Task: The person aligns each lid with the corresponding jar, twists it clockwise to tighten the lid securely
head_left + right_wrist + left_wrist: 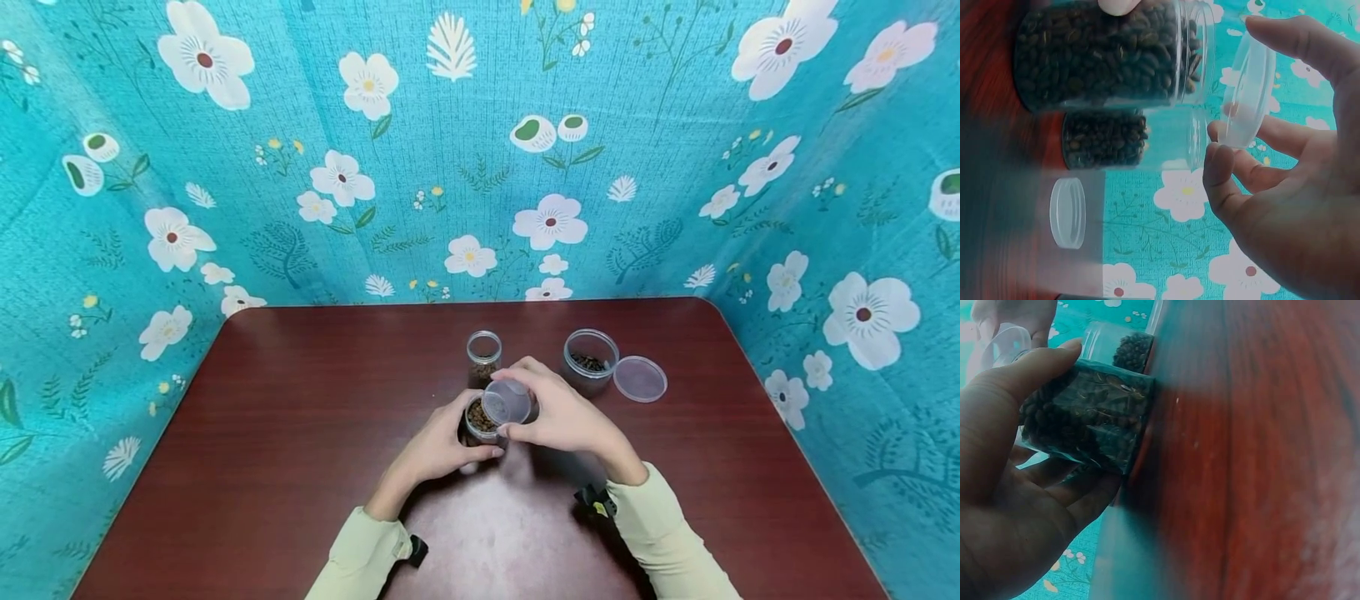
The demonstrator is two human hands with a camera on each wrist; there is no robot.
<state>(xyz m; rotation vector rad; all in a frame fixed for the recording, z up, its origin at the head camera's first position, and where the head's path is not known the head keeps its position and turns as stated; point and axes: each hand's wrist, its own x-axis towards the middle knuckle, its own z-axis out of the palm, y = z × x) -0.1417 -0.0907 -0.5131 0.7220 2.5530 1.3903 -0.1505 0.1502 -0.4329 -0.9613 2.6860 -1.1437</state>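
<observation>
My left hand point(442, 442) grips a clear jar point(482, 417) filled nearly to the rim with dark brown beans that look like coffee beans. The jar stands upright and uncovered, its side also showing in the left wrist view point(1091, 415). My right hand point(566, 408) pinches a round translucent lid point(507, 402) by its edge. In the right wrist view this lid point(1249, 90) is tilted and apart from the jar's mouth. Just behind stands a slimmer open jar point(484, 354), about half full of similar beans.
A wide open jar point(590, 358) with some dark beans stands behind my right hand. A flat clear lid point(641, 379) lies to its right. The right wrist view shows a lid point(1067, 212) on the brown table point(300, 400). Flowered blue cloth point(450, 167) hangs behind.
</observation>
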